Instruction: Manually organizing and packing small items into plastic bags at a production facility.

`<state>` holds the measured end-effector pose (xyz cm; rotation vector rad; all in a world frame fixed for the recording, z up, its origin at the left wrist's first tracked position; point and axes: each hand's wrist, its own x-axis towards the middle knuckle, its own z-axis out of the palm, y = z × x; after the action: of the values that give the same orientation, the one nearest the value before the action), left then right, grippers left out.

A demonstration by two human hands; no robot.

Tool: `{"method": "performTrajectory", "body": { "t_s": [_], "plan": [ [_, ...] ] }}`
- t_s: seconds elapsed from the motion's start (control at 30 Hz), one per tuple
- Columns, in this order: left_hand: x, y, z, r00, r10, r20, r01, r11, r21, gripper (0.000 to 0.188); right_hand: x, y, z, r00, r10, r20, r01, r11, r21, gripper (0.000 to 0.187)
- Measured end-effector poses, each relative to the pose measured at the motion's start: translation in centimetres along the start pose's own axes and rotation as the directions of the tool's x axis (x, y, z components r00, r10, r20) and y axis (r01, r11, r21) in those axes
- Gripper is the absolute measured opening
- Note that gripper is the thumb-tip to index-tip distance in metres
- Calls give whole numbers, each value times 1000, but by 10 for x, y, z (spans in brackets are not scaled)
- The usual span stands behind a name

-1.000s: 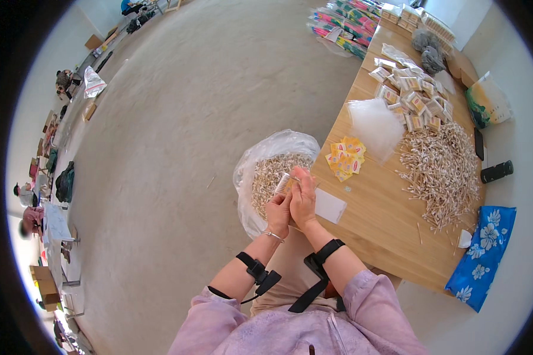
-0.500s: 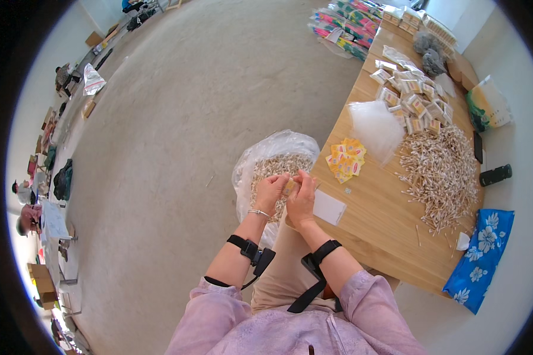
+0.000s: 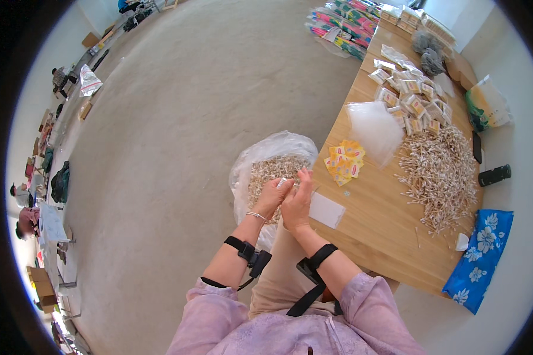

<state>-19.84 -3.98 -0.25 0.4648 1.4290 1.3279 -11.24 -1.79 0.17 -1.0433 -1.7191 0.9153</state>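
Over a clear plastic bag (image 3: pixel 240 171) of loose cotton swabs, my two hands meet. My left hand (image 3: pixel 270 199) is closed round a small packet of cotton swabs (image 3: pixel 282 182), of which just a whitish end shows. Pressed against it from the other side, my right hand (image 3: pixel 296 207) has bent fingers, and its palm side hides the rest of the packet. On the table (image 3: pixel 367 234) close to my right hand lie a white card (image 3: pixel 327 210) and a small stack of yellow printed cards (image 3: pixel 344 161).
Clear plastic sleeves (image 3: pixel 374 131), a heap of loose swabs (image 3: pixel 437 177) and a pile of filled packets (image 3: pixel 411 97) cover the table's far part. A blue flowered package (image 3: pixel 481 257) lies at its right edge. Colourful bundles (image 3: pixel 343 26) stand beyond. Several people sit far left.
The packet has turned between my hands; its yellowish face showed before, and now a white end shows. My right hand has shifted slightly toward me. The camera view has moved a little.
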Motion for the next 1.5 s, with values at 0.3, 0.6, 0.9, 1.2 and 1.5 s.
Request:
{"method": "performTrajectory", "body": {
  "t_s": [0.3, 0.6, 0.9, 1.2, 1.5],
  "plan": [
    [3, 17, -25, 989, 143, -35, -144, 989, -18, 21, -1, -17, 20, 996, -52, 67, 57, 995, -78, 51],
    [-38, 60, -27, 893, 417, -171, -391, 905, 165, 28, 15, -25, -3, 987, 157, 35, -161, 969, 188, 57],
    [-81, 31, 86, 862, 449, -238, -480, 872, -93, 26, 20, -56, -96, 982, 65, 176, -83, 992, 97, 57],
    [-113, 41, 138, 815, 41, 578, -4, 998, -64, 17, 17, -48, -238, 942, -85, 326, 172, 953, -249, 29],
    [-135, 9, 179, 607, -33, 794, -31, 997, 65, 18, -18, -50, -287, 808, -115, 578, 306, 920, -245, 29]
  ]
}}
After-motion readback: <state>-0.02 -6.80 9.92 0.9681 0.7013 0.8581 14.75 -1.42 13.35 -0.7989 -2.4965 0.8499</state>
